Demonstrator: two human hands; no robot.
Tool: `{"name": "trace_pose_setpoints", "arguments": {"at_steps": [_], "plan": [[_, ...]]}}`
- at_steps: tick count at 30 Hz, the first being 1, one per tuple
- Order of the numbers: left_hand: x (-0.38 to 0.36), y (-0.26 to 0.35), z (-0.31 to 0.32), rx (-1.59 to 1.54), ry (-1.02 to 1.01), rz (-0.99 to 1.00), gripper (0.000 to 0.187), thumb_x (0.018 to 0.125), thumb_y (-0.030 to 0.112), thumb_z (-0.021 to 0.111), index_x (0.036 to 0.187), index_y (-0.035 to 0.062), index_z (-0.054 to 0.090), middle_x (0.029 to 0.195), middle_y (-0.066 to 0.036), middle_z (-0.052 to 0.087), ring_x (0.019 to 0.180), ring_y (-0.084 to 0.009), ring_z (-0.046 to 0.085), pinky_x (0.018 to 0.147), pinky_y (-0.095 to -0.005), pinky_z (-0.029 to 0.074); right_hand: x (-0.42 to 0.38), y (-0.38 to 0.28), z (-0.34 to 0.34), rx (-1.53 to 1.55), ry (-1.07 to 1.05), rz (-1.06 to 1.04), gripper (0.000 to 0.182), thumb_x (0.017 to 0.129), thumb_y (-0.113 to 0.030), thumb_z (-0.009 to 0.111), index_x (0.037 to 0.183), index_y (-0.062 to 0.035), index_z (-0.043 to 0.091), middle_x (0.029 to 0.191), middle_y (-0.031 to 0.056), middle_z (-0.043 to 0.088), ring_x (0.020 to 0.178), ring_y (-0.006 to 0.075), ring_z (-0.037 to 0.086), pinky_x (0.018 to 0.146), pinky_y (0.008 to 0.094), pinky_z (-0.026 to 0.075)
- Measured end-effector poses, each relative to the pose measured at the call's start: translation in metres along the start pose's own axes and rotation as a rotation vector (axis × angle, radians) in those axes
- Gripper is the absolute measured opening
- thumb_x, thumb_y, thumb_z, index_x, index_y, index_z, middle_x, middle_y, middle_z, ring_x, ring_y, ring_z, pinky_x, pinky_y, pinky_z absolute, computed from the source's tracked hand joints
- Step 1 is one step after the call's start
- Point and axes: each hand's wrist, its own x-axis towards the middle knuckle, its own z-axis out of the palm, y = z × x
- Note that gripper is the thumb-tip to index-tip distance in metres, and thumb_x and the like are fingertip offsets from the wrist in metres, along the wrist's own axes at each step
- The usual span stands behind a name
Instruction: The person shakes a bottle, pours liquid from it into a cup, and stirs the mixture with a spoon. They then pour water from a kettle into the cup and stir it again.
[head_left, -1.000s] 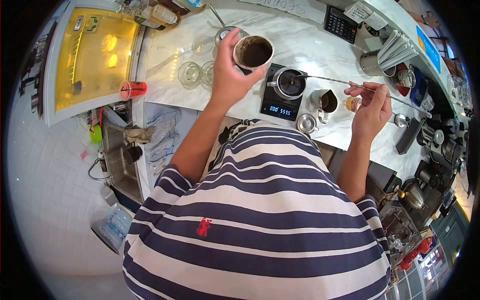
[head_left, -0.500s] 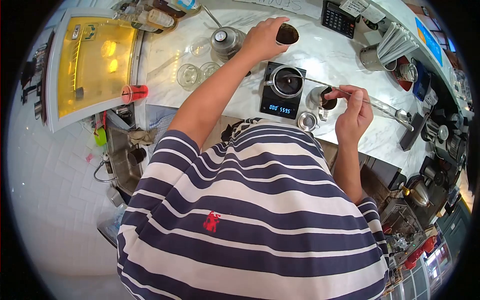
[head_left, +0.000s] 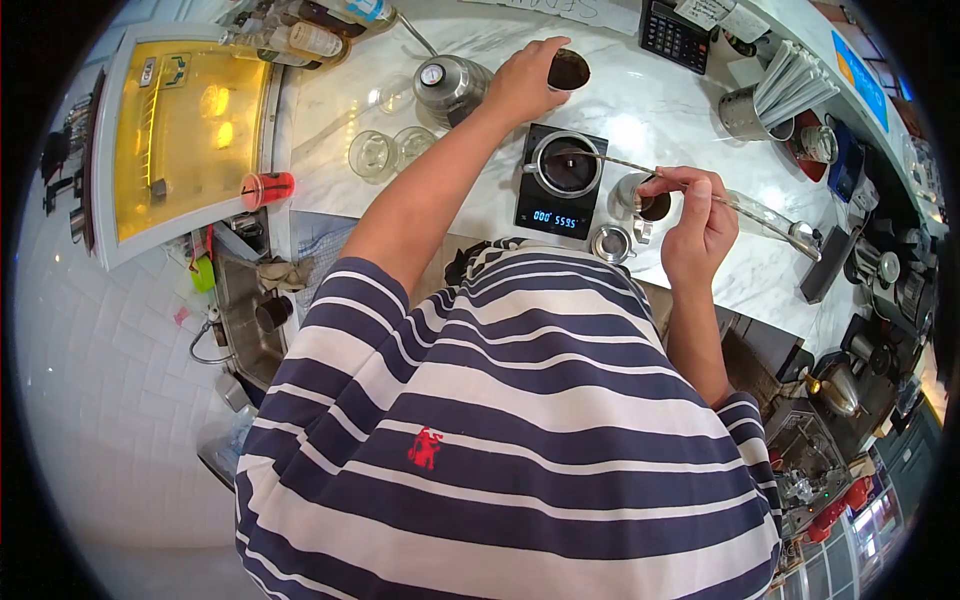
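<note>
My left hand (head_left: 525, 82) is closed round a cup (head_left: 569, 71) with dark contents, at the top middle. Between thumb and fingers of my right hand (head_left: 697, 228) is a long thin twisted metal spoon (head_left: 625, 162), whose tip reaches into a metal pitcher (head_left: 568, 164) of dark liquid. That pitcher stands on a black digital scale (head_left: 553, 217) with a lit blue display. Just left of my right hand is a smaller metal cup (head_left: 630, 190) with dark contents. A small round metal strainer or lid (head_left: 611, 243) lies near the counter's front edge.
A kettle with a dial (head_left: 452, 90) stands beside my left forearm, with clear glasses (head_left: 373, 156) to its left. A straw holder (head_left: 745, 115), a calculator (head_left: 676, 36) and a long glass tube (head_left: 765, 215) are on the right. Bottles (head_left: 318, 40) stand at the back left.
The view has shifted slightly. Both hands keep their holds, and the spoon still reaches into the pitcher, its tip a little further left.
</note>
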Motion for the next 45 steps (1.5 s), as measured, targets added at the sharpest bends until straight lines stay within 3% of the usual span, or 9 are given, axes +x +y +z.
{"name": "trace_pose_setpoints", "arguments": {"at_steps": [6, 9, 12, 15, 18, 23, 32, 41, 45], "plan": [[-0.02, 0.005, -0.007, -0.009, 0.107, -0.034, 0.093, 0.076, 0.031, 0.09, 0.154, 0.0182, 0.041, 0.138, -0.019, 0.06, 0.125, -0.0385, 0.062, 0.104, -0.048, 0.052, -0.001, -0.003, 0.0, -0.014, -0.022, 0.012, 0.039, 0.114, -0.023, 0.041, 0.103, 0.004, 0.067, 0.084, 0.0137, 0.075, 0.081, 0.0183, 0.072, 0.081, 0.0317, 0.054], [-0.05, 0.022, -0.025, -0.078, 0.222, -0.067, 0.091, 0.077, 0.031, 0.09, 0.154, 0.0157, 0.043, 0.139, -0.018, 0.06, 0.125, -0.0352, 0.062, 0.103, -0.0463, 0.053, -0.001, 0.0, 0.003, 0.06, 0.031, -0.012, 0.034, 0.111, -0.021, 0.051, 0.1, 0.0017, 0.074, 0.081, 0.0066, 0.075, 0.062, 0.0053, 0.049, 0.057, 0.0251, 0.038], [-0.084, 0.038, -0.037, -0.246, 0.299, -0.122, 0.082, 0.081, 0.029, 0.088, 0.15, 0.0114, 0.048, 0.137, -0.017, 0.062, 0.123, -0.0292, 0.063, 0.1, -0.0427, 0.053, -0.002, 0.004, 0.0, 0.032, 0.015, -0.025, 0.033, 0.111, -0.021, 0.051, 0.101, 0.0013, 0.074, 0.083, 0.0067, 0.076, 0.062, 0.005, 0.048, 0.058, 0.0245, 0.038], [-0.118, 0.045, -0.031, -0.375, 0.326, -0.238, 0.076, 0.084, 0.028, 0.087, 0.148, 0.0099, 0.05, 0.135, -0.016, 0.064, 0.12, -0.0274, 0.065, 0.099, -0.0417, 0.054, -0.003, 0.007, -0.002, 0.02, 0.0, -0.011, 0.033, 0.111, -0.02, 0.052, 0.101, 0.0015, 0.074, 0.084, 0.0067, 0.077, 0.062, 0.0051, 0.049, 0.059, 0.0244, 0.039], [-0.144, 0.052, -0.026, -0.39, 0.317, -0.285, 0.067, 0.088, 0.024, 0.083, 0.146, 0.0089, 0.053, 0.131, -0.014, 0.067, 0.115, -0.0248, 0.067, 0.093, -0.0388, 0.054, -0.004, 0.004, -0.007, -0.035, -0.084, 0.031, 0.038, 0.114, -0.021, 0.042, 0.105, 0.0046, 0.069, 0.09, 0.013, 0.077, 0.084, 0.0173, 0.071, 0.081, 0.0305, 0.055], [-0.167, 0.05, -0.019, -0.467, 0.318, -0.315, 0.05, 0.09, 0.02, 0.08, 0.135, 0.0078, 0.062, 0.118, -0.014, 0.07, 0.106, -0.0274, 0.068, 0.088, -0.0407, 0.055, -0.005, -0.004, -0.003, 0.007, -0.059, 0.027, 0.035, 0.111, -0.022, 0.052, 0.103, 0.0041, 0.074, 0.091, 0.0108, 0.078, 0.076, 0.011, 0.065, 0.073, 0.0278, 0.05], [-0.16, 0.05, -0.034, -0.491, 0.071, -0.266, 0.024, 0.098, 0.023, 0.071, 0.116, 0.0069, 0.073, 0.104, -0.006, 0.076, 0.096, -0.0172, 0.071, 0.082, -0.0345, 0.052, -0.019, -0.008, 0.013, -0.072, -0.022, 0.207, 0.028, 0.107, -0.023, 0.059, 0.111, 0.0021, 0.07, 0.096, 0.0094, 0.08, 0.075, 0.0095, 0.067, 0.066, 0.0269, 0.049], [-0.159, 0.034, -0.026, -0.546, 0.012, -0.191, 0.023, 0.1, 0.024, 0.069, 0.11, 0.0029, 0.072, 0.098, -0.01, 0.075, 0.091, -0.0194, 0.07, 0.078, -0.0343, 0.052, -0.032, -0.022, 0.016, -0.415, -0.122, 0.002, 0.019, 0.107, -0.009, 0.057, 0.117, 0.0017, 0.069, 0.101, 0.0106, 0.079, 0.086, 0.017, 0.074, 0.073, 0.0267, 0.055], [-0.155, 0.031, -0.03, -0.563, -0.032, -0.178, 0.024, 0.101, 0.024, 0.069, 0.108, 0.0018, 0.071, 0.097, -0.01, 0.075, 0.089, -0.0197, 0.07, 0.079, -0.0344, 0.052, -0.043, -0.017, 0.021, -0.336, -0.029, -0.035, 0.017, 0.106, -0.006, 0.057, 0.116, 0.0015, 0.069, 0.102, 0.0114, 0.079, 0.088, 0.0187, 0.075, 0.075, 0.0273, 0.056]]}}
